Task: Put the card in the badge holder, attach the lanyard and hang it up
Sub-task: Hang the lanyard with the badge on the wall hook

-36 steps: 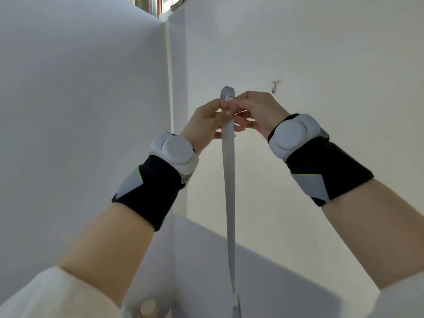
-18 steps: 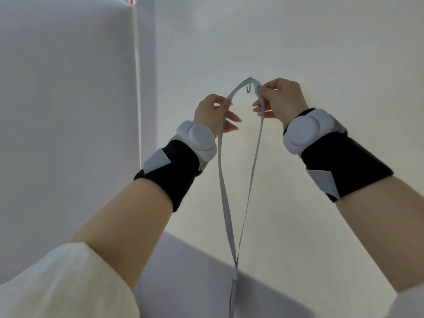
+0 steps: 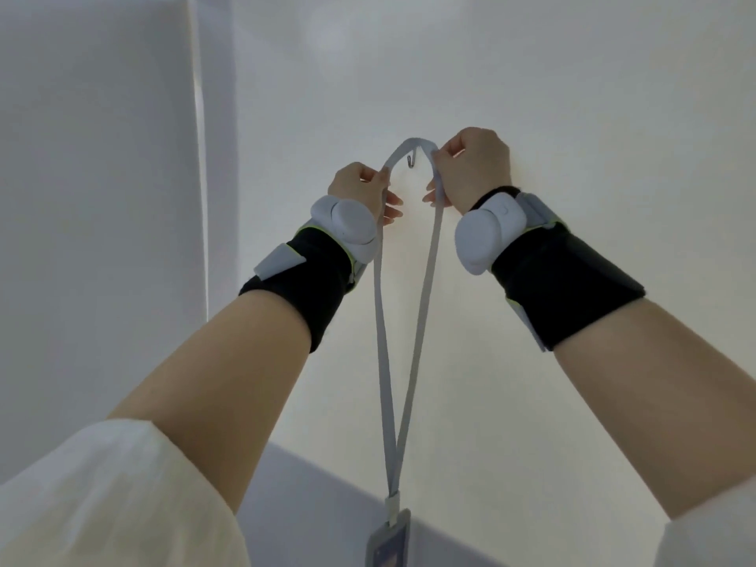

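Both arms raised toward a plain white wall. Left hand, at about 10 o'clock from frame centre, pinching the left strand of a flat pale grey fabric lanyard between thumb and curled fingers. Right hand, at about 1 o'clock, gripping the right strand, fingers curled round it. Loop spread open between the two hands, its top arching over a small metal wall hook at 12 o'clock; cannot tell whether the strap touches the hook or only passes in front of it. Both strands running down and converging at 6 o'clock into a pale clip, from which hangs a grey-framed clear badge holder with a dark card inside, cut off by the lower edge. Black wrist wraps with rounded white sensor pods on both wrists. Cream sleeves pushed back at 7 and 5 o'clock. White partition panel standing at 9 o'clock, meeting the wall at a corner.
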